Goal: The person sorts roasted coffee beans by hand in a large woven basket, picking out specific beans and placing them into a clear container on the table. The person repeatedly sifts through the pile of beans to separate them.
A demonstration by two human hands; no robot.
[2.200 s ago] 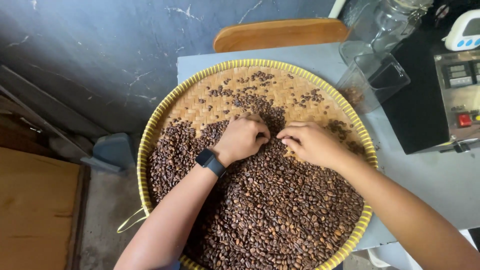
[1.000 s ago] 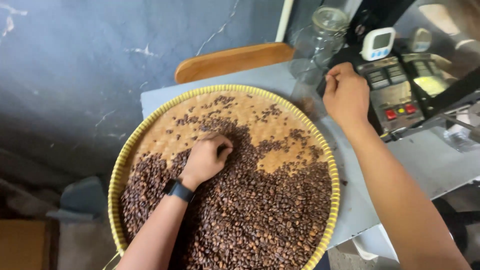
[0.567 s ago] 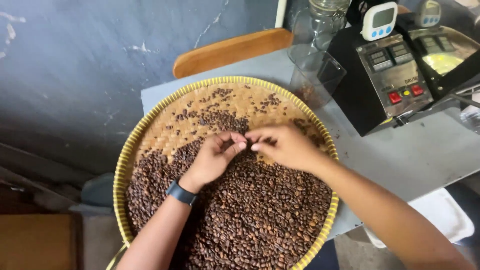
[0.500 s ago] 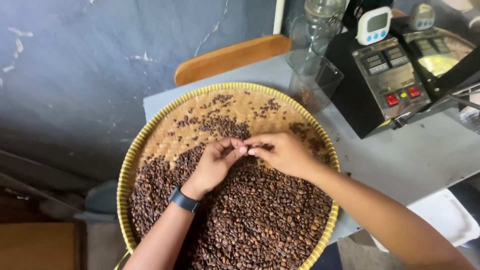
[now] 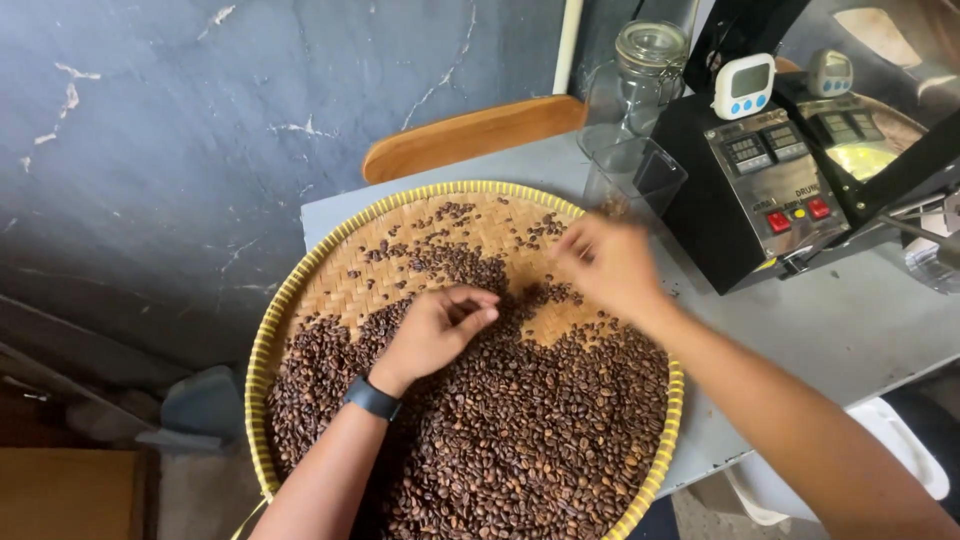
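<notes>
On the desk's woven tray (image 5: 300, 290), most roasted coffee beans (image 5: 520, 440) lie heaped at the near side, unsorted, with only a few spread far; the left hand (image 5: 435, 330) rests curled on them, while the blurred right hand (image 5: 605, 262) hovers with its grasp unreadable.

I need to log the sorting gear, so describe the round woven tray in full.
The woven tray is round and shallow, of tan plaited strips with a yellow bound rim. It lies flat on the grey table, its near edge overhanging. Dark roasted coffee beans cover its nearer half thickly; the far part is mostly bare weave with scattered beans. The left hand rests on the beans at the middle. The right hand, blurred, is above the far right rim; contact cannot be told.
</notes>
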